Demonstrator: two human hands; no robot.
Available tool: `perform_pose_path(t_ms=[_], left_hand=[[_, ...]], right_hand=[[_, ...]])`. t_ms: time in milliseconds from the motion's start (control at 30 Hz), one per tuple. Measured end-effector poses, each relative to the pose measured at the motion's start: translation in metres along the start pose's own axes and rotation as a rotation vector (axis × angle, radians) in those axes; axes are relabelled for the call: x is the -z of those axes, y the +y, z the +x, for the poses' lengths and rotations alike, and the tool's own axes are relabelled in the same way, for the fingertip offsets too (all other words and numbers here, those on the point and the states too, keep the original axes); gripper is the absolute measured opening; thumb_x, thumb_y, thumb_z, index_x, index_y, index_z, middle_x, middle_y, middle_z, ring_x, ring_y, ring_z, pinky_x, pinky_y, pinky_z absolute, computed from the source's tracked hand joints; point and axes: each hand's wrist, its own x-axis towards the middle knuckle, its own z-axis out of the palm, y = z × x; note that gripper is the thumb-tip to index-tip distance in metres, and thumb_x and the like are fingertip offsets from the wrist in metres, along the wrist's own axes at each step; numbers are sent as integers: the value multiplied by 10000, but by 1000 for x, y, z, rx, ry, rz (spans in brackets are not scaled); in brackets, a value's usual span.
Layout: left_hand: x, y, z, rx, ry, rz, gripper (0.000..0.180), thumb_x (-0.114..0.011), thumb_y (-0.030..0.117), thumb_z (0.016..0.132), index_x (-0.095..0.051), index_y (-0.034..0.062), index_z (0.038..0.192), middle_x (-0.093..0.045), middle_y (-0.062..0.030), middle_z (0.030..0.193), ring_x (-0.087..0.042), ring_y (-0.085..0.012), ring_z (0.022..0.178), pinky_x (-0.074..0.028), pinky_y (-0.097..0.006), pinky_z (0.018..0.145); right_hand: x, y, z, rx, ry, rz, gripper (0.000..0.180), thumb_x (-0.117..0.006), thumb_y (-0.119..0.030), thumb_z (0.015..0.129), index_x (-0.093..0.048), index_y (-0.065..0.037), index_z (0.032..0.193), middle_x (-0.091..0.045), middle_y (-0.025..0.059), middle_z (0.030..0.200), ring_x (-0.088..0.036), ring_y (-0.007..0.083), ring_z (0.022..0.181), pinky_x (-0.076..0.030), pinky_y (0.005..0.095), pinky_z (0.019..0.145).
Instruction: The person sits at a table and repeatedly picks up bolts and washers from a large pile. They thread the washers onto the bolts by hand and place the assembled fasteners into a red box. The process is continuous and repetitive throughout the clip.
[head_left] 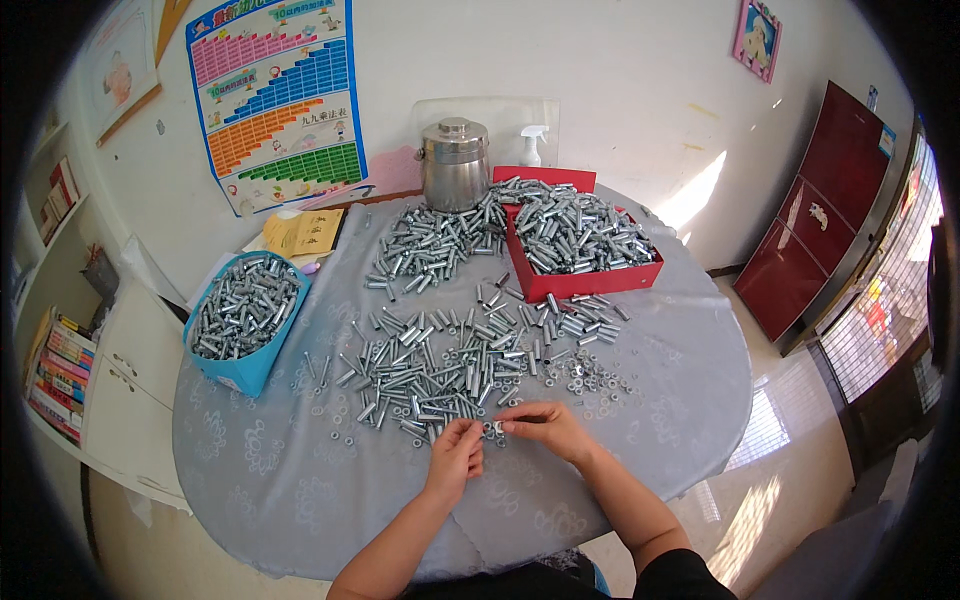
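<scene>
My left hand (456,461) is closed at the near edge of a heap of metal parts, thumb and fingers pressed together. What it holds, if anything, is hidden. Just to its right, my right hand (547,430) pinches at a small pale piece (499,427), too small to name surely. Small nuts (489,434) lie between and beside the fingertips. Beyond both hands spreads the loose heap of silvery bolts and sleeves (430,365). To the right of the heap lie scattered nuts and washers (592,376).
A blue bin (262,362) full of metal sleeves stands at the left of the grey-covered table (330,510). Farther back are a red box (600,281) piled with sleeves, a second pile (425,245), a steel pot (455,170), a white spray bottle (532,147) and a yellow booklet (303,232).
</scene>
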Motion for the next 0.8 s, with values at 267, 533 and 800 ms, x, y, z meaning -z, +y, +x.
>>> perform_pose_path(t_ms=[267,533,800], left_hand=[[3,-1,-1,52,-63,-125,121,-507,224,903,-457,114,891,-325,46,592,-264,-40,440,-211,-195,378],[5,-2,-1,49,-95,-109,121,-445,240,928,-477,125,907,-331,43,607,-274,-45,469,-199,-185,386],[2,5,-4,60,-70,-124,132,-457,230,924,-479,102,897,-322,32,598,-268,-49,454,-212,-201,390]], right_hand=[[-7,11,3,251,-18,-330,222,-655,-123,784,-659,-61,997,-642,58,890,-560,130,866,-437,267,773],[-6,3,-1,388,128,-552,255,-668,-147,739,-651,-78,983,-614,102,887,-575,268,815,-441,331,753],[55,17,5,319,778,-1211,147,-678,-157,670,-674,-104,807,-607,56,867,-530,248,886,-395,372,751]])
